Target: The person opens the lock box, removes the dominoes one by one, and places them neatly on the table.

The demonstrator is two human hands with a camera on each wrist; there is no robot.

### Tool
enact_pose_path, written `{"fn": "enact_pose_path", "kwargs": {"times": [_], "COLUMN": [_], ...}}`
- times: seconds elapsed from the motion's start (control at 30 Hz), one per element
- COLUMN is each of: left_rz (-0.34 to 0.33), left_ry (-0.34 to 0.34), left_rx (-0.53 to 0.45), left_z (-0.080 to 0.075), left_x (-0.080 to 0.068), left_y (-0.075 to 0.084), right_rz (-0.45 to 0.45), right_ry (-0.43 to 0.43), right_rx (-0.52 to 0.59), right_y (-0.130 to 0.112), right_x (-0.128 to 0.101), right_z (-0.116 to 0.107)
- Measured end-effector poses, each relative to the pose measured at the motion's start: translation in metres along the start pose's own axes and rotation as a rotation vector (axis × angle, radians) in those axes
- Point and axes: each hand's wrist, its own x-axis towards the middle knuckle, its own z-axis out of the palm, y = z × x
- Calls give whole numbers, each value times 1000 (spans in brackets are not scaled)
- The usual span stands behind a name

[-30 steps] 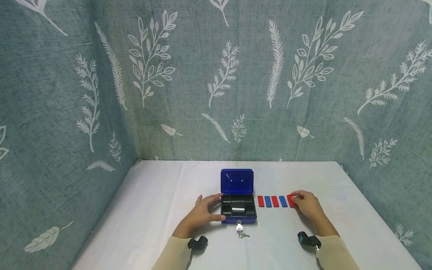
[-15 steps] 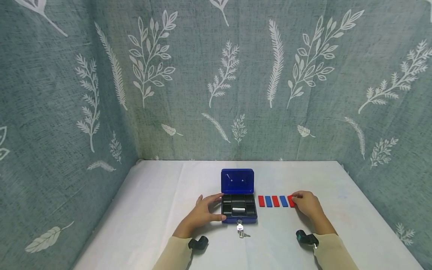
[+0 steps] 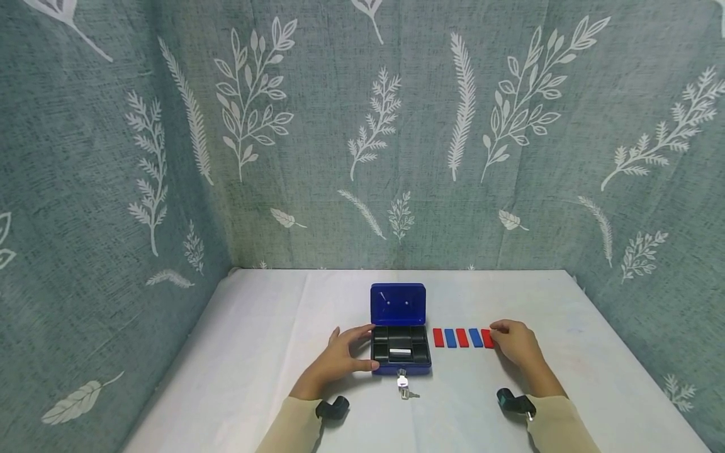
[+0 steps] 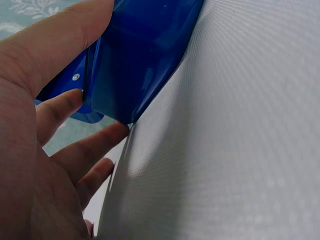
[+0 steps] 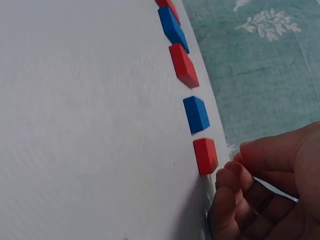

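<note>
Leaf-printed grey-green cloth walls in a white tabletop. At its middle sits a small blue box with its lid tipped up and a dark compartmented tray inside; one pale piece lies in the tray. A key sticks out of the lock at the box's near face.

The left hand is spread against the box's left side, thumb on the near corner and fingers along the far edge, bracing it rather than gripping. Just right of the box lies a row of five blocks, alternating red and blue. The right hand is at the end of the row farthest from the box, fingers curled at the last red block; the wrist view shows the fingertips right beside it, but whether they pinch it cannot be told.

The blocks lie close together, so a careless pinch could knock the blue neighbour askew. A loose hold might drop the block short of the box, or onto the tray's dividers. If the left hand eases, a bump could shift the box.
</note>
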Motion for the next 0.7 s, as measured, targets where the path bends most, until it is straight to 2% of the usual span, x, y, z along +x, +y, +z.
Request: {"fn": "enact_pose_path", "kwargs": {"times": [0.3,0.7], "left_rz": [-11,-21], "left_ry": [-3,-4], "left_rx": [8,-3], "left_z": [0,-1], "left_x": [0,0], "left_y": [0,3], "right_rz": [-66,-182], "right_ry": [3,-21], "right_rx": [45,82], "right_y": [-13,-40], "right_x": [-10,-18], "right_z": [2,17]}}
